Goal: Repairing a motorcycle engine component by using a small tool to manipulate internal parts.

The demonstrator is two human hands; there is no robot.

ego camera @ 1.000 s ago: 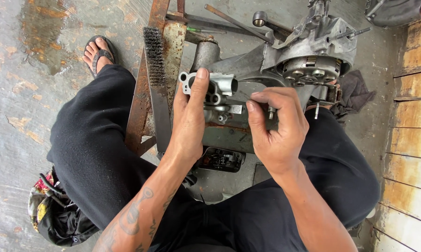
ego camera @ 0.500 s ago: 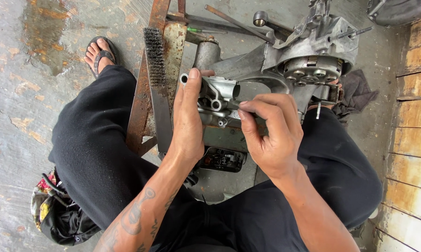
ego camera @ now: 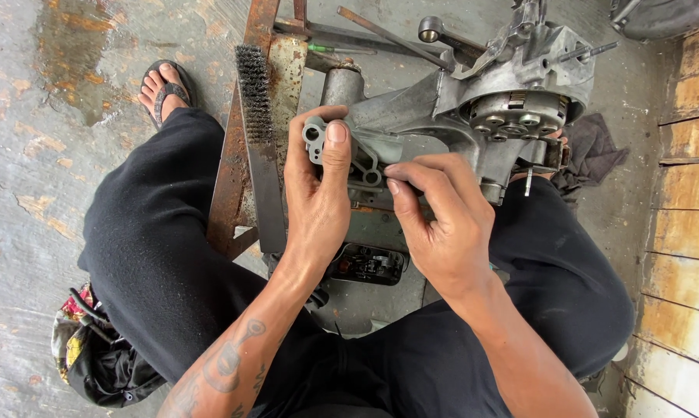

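Grey cast aluminium makes up the small bracket-like engine part that the left hand holds closed around it, thumb laid flat along its face and fingers wrapped behind, so that only the upper lug with its round hole and a lower eyelet show past the thumb. Just right of that part, the right hand is curled with forefinger and thumb pinched together at the part's right edge; whether they grip anything small there cannot be told. Beyond the part, almost touching its far side, lies the large engine crankcase, its round hub facing up and its studs and a lever jutting toward the top edge of the view. Left of the part, a wire brush lies along a rusty steel frame, close to the left hand's knuckles, leaving little room on that side. Below the part, between the person's black-trousered legs, a small dark component rests on the concrete floor, with open floor farther left of the brush.
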